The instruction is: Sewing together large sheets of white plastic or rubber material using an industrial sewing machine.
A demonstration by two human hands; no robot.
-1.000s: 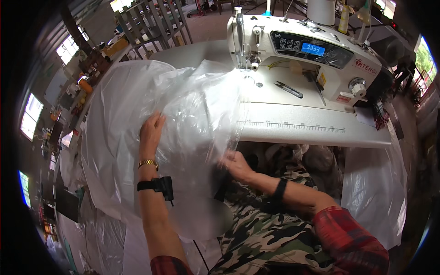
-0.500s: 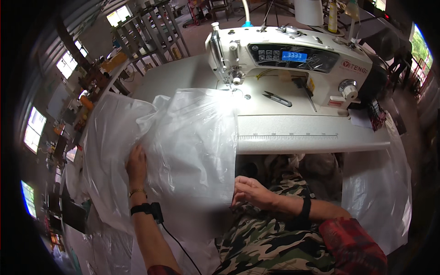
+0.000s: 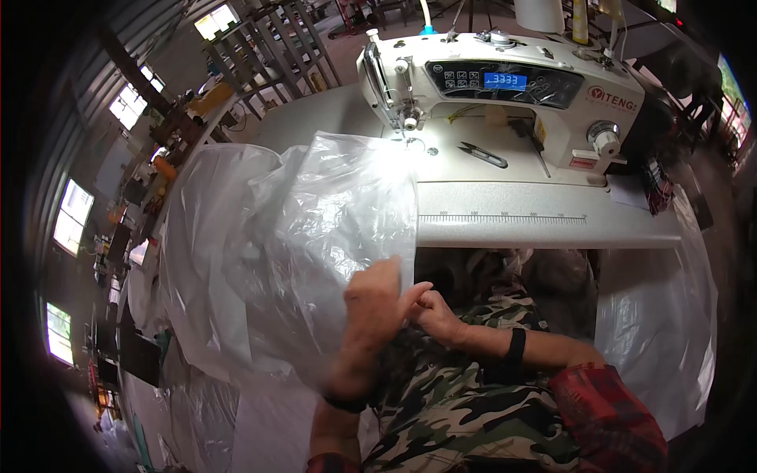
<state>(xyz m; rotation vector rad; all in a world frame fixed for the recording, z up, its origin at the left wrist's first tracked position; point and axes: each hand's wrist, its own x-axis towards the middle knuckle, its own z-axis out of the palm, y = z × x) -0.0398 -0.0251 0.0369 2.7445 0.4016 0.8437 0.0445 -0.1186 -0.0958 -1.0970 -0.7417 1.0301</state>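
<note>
A translucent white plastic sheet (image 3: 276, 229) hangs in folds over the front edge of the sewing table. Its upper corner lies beneath the lit needle of a white sewing machine (image 3: 544, 130). At the sheet's right edge, my right hand (image 3: 438, 318) is closed, pinching the plastic. My left hand (image 3: 374, 303) crosses in front of the sheet and meets the right one, its thumb reaching toward the right fingers. Motion smears the left fingers, so their grip is unclear.
Thread snips (image 3: 483, 154) rest on the machine bed, right of the needle. A ruler strip (image 3: 505, 218) runs along the table's front. More plastic sheeting (image 3: 654, 315) hangs at the right. A grey metal rack (image 3: 272, 55) stands behind on the left.
My left hand has left the middle of the sheet and moved right, to the edge beside my right hand. The right hand stays at that edge. The whole view has shifted slightly.
</note>
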